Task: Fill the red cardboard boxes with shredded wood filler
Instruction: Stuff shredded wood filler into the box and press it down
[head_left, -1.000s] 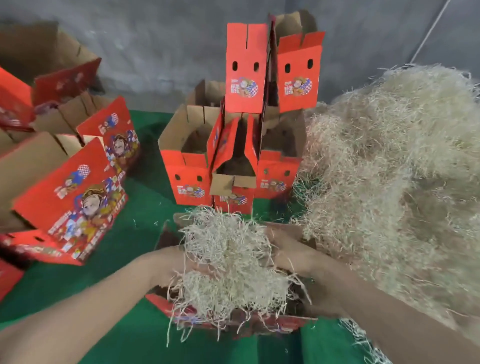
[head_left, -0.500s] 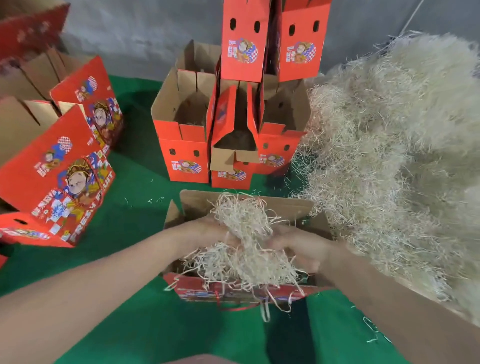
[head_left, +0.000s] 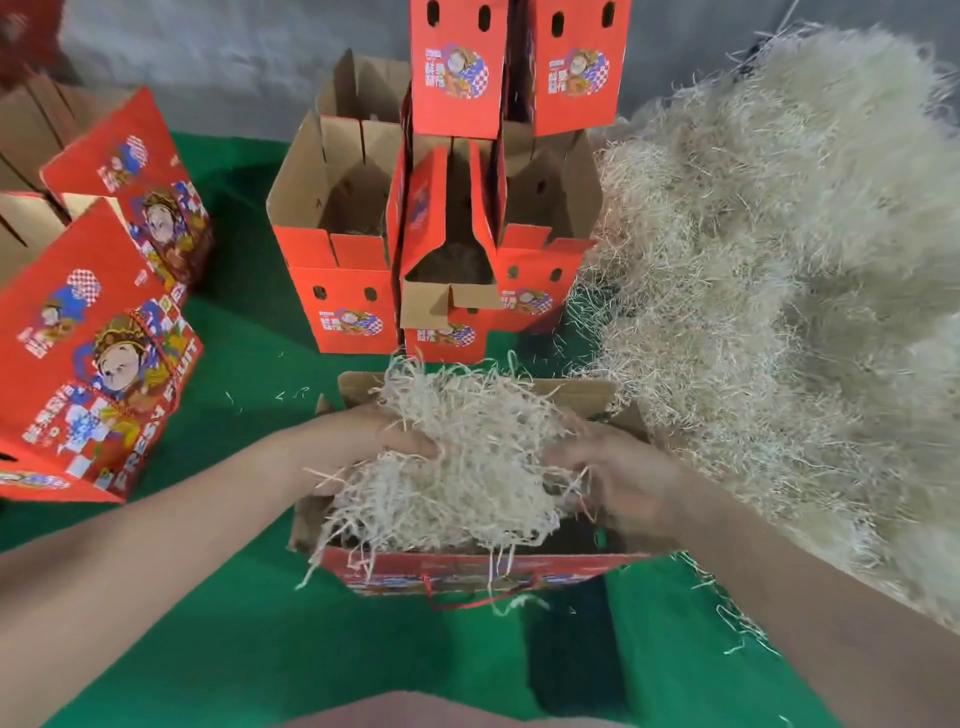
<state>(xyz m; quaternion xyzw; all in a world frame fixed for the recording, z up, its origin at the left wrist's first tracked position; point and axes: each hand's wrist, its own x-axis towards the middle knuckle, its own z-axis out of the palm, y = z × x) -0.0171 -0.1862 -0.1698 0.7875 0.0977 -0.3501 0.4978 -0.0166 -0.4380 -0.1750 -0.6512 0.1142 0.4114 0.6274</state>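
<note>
— Where is the filler sitting?
— A wad of wood shreds (head_left: 467, 457) is sitting in the mouth of the open red box (head_left: 488, 569) nearest the person. It is bulging above the rim, and strands are hanging over the red front wall.
— And the hands?
— The left hand (head_left: 363, 447) is gripping the wad from its left side, fingers curling into the strands. The right hand (head_left: 618, 478) is gripping it from the right, fingers curling in too and partly hiding among the shreds. Both are reaching over the box's opening.
— What is lying around it?
— The box is standing on a green cloth (head_left: 260, 649). A big heap of shreds (head_left: 779, 286) is spreading along the right, just beside the box. Behind, a cluster of upright boxes (head_left: 343, 306) is standing with flaps open, and tall red panels (head_left: 457, 67) with handle holes are rising above them. On the left, printed boxes (head_left: 98, 364) are lying tilted.
</note>
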